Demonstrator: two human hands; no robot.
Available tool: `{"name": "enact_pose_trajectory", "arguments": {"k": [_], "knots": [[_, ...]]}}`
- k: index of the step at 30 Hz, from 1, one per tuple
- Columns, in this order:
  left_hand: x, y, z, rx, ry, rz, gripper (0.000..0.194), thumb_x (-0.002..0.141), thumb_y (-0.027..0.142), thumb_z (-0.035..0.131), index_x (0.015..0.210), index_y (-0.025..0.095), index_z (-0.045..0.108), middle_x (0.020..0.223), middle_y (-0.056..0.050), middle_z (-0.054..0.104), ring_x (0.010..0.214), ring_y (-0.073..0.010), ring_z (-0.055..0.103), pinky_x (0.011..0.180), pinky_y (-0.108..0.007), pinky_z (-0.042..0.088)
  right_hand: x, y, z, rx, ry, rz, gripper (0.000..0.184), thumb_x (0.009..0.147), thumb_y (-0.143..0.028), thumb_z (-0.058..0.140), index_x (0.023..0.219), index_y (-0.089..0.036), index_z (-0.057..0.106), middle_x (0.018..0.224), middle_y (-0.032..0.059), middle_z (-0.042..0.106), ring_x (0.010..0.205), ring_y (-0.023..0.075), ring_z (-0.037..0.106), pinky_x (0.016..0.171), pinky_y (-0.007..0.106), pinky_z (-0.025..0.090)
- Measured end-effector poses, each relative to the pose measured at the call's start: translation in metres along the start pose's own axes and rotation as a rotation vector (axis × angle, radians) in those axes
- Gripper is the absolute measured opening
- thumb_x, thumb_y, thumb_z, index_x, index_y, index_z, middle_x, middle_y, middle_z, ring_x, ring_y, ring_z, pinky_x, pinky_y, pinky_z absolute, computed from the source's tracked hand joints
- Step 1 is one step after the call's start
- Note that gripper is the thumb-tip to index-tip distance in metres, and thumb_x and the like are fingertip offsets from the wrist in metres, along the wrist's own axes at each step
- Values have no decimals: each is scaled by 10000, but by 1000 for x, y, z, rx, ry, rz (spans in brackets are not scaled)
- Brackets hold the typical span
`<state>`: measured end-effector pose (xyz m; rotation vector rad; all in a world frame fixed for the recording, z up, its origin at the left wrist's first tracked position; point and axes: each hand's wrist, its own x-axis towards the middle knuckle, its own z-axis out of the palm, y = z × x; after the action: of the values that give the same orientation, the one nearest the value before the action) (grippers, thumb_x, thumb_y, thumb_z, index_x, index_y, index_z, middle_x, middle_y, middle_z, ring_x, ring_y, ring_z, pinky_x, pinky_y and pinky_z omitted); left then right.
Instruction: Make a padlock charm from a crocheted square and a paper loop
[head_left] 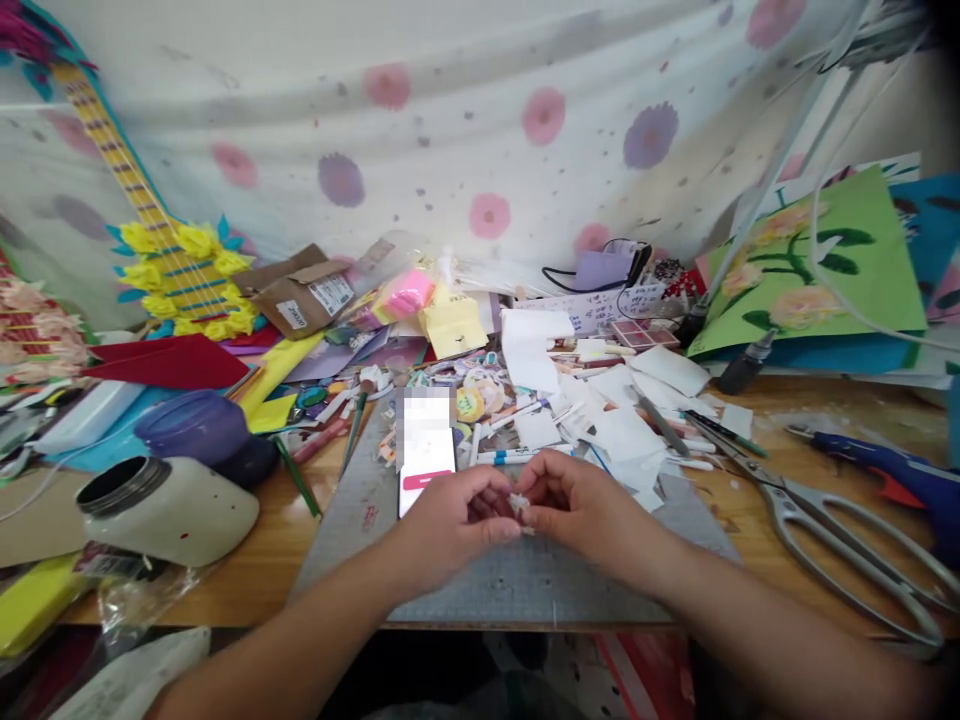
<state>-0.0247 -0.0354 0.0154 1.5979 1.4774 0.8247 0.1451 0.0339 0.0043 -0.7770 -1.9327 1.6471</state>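
My left hand and my right hand meet above the grey cutting mat. Pinched between the fingertips of both is a small, whitish, crumpled piece; it is too small and blurred to name. Just behind my left hand a phone with a lit white screen lies on the mat. A white marker with a blue band lies beyond my fingers. Around it are loose white paper scraps and several small cut-out stickers.
Large scissors and a blue glue gun lie on the right. To the left, an open white jar rests tilted beside a purple container. A cardboard box and a yellow-flowered paper guitar stand behind.
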Motion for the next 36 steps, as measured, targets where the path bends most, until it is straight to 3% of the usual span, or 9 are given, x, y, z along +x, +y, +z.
{"name": "enact_pose_trajectory", "arguments": {"k": [5, 10, 16, 19, 21, 26, 29, 36], "knots": [[-8, -16, 10, 211, 152, 48, 105, 829, 203, 506, 770, 177, 589, 716, 0, 593, 680, -151, 534, 626, -258, 408, 2, 5, 11, -163, 18, -52, 146, 716, -83, 566, 783, -210, 542, 686, -33, 561, 639, 138, 514, 581, 255, 383], [-18, -28, 0, 435, 165, 69, 131, 812, 169, 532, 794, 198, 659, 793, -29, 636, 797, -198, 557, 712, -298, 402, -2, 9, 8, -270, 36, -76, 134, 727, -94, 547, 764, -222, 560, 674, -27, 558, 627, 149, 503, 569, 261, 357], [-19, -23, -5, 573, 155, 82, 185, 807, 143, 514, 826, 203, 689, 795, -65, 624, 831, -255, 543, 747, -371, 386, -2, 11, 9, -232, 24, -67, 177, 676, -59, 550, 749, -220, 563, 666, -37, 543, 611, 145, 491, 564, 256, 354], [-15, -14, -8, 542, 175, 94, 213, 824, 134, 487, 880, 193, 683, 828, -76, 621, 871, -263, 533, 787, -397, 374, -3, 13, 8, -147, 16, -49, 198, 667, -41, 548, 761, -216, 557, 685, -37, 543, 628, 139, 491, 581, 256, 367], [-12, -6, -8, 463, 154, 111, 196, 849, 161, 484, 867, 197, 676, 833, -57, 634, 853, -228, 552, 777, -356, 395, -4, 13, 7, -74, 11, -39, 196, 674, -47, 561, 778, -214, 558, 694, -37, 546, 638, 136, 499, 591, 258, 382], [-7, 5, 6, 189, 75, 120, 76, 766, 239, 655, 803, 182, 621, 728, 14, 652, 672, -139, 595, 616, -227, 458, -9, 8, 8, 124, 12, -38, 202, 682, -98, 626, 839, -218, 583, 729, -34, 581, 694, 139, 560, 644, 266, 440], [-8, 4, 17, 99, 140, 93, 146, 701, 226, 709, 766, 173, 590, 697, 17, 636, 632, -136, 584, 581, -225, 461, -11, 5, 10, 221, 44, -18, 238, 679, -149, 666, 889, -221, 583, 713, -40, 597, 694, 139, 586, 670, 280, 462], [-14, -7, 25, 101, 296, 44, 13, 762, 178, 593, 775, 173, 592, 704, -3, 618, 642, -143, 568, 591, -244, 453, -11, 8, 15, 339, 86, 32, 216, 696, -233, 692, 880, -209, 581, 767, 1, 681, 751, 162, 632, 734, 320, 475]]}}
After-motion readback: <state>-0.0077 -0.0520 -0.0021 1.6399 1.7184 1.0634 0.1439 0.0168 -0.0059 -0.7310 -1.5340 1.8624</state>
